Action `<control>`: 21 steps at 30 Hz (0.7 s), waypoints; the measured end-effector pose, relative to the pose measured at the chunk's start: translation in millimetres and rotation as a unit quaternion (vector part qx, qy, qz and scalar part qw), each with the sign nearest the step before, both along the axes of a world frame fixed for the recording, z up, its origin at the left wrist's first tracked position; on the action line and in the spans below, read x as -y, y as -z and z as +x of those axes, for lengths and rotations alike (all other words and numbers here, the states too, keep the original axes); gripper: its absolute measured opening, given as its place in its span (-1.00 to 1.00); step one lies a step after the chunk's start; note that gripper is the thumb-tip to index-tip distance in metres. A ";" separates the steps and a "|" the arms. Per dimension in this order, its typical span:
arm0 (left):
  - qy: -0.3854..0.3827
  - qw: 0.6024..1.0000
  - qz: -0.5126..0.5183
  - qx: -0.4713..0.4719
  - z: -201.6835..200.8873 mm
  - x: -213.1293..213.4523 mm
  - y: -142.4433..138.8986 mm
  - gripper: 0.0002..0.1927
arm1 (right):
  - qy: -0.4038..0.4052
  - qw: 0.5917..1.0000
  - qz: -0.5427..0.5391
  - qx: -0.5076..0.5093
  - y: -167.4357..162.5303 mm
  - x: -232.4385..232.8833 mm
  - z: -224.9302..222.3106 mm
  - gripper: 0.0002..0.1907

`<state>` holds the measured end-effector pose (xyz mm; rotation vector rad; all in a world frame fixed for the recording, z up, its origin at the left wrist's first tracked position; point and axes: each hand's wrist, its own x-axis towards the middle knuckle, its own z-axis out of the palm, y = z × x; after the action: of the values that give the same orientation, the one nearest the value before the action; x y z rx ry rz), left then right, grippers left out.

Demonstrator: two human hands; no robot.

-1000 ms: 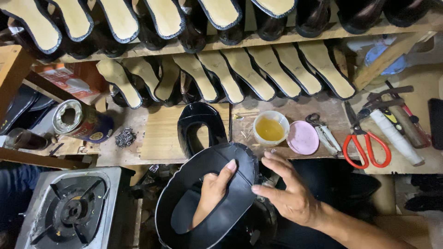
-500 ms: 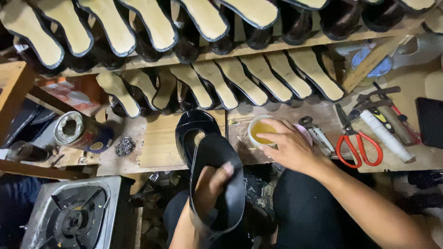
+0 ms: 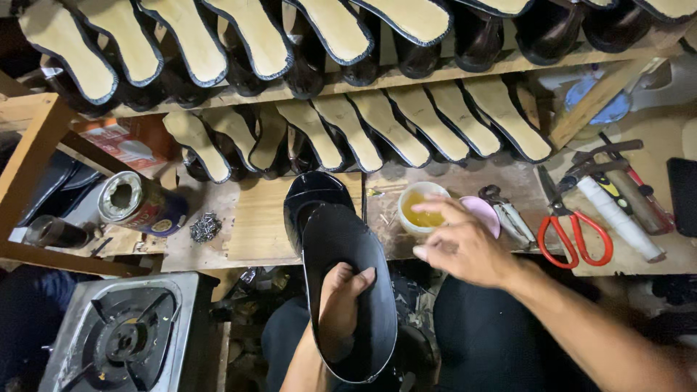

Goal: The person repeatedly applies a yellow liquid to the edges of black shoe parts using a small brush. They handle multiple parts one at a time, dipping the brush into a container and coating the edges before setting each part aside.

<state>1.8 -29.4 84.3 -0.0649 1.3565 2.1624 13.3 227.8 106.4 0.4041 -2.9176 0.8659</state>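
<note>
My left hand [image 3: 338,308] is slipped inside a curved piece of black leather [image 3: 353,247], a shoe upper, and holds it up over my lap. Its far end reaches the bench edge, where another black upper [image 3: 311,194] lies. My right hand [image 3: 465,243] hovers over a small white cup of yellow glue [image 3: 421,207], fingers loosely apart, nothing visible in it. A pink lid [image 3: 483,212] lies right beside the cup.
Two shelves hold rows of lasted shoes with tan insoles [image 3: 406,131]. On the bench are red-handled scissors [image 3: 573,232], pliers [image 3: 508,210], a hammer and white tube [image 3: 624,210], a tin can [image 3: 138,203] and small nails [image 3: 205,226]. A gas stove [image 3: 123,334] stands at lower left.
Both hands pressed the black leather a second ago. My right hand left it and moved up to the glue cup, while my left hand turned the leather upright and lengthwise.
</note>
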 end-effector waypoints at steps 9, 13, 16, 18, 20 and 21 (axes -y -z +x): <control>0.076 0.989 -0.026 -0.128 9.3 -7.3 15.0 -0.76 | -0.104 0.957 -0.109 -0.247 7.0 15.3 30.6 -0.50; 0.109 0.992 0.035 -0.057 14.3 -20.7 24.6 -0.82 | -0.080 0.957 -0.157 -0.229 6.7 7.1 22.8 -0.48; 0.091 0.995 0.048 -0.020 13.4 -20.5 24.2 -0.88 | -0.084 0.963 -0.214 -0.140 11.7 13.7 32.4 -0.50; 0.061 0.998 0.031 -0.014 10.8 -17.4 21.0 -0.86 | -0.129 0.960 -0.212 -0.133 14.8 15.8 44.6 -0.56; 0.034 0.999 -0.006 -0.026 7.7 -15.4 17.3 -0.82 | -0.146 0.953 -0.241 -0.108 18.0 16.3 51.6 -0.61; 0.032 0.999 0.010 -0.024 6.4 -16.3 16.1 -0.82 | -0.138 0.948 -0.272 -0.085 19.9 17.0 55.1 -0.63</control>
<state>8.2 -13.1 68.2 0.0372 1.3458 2.1364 68.4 210.8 86.5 0.7916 -2.3570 1.5261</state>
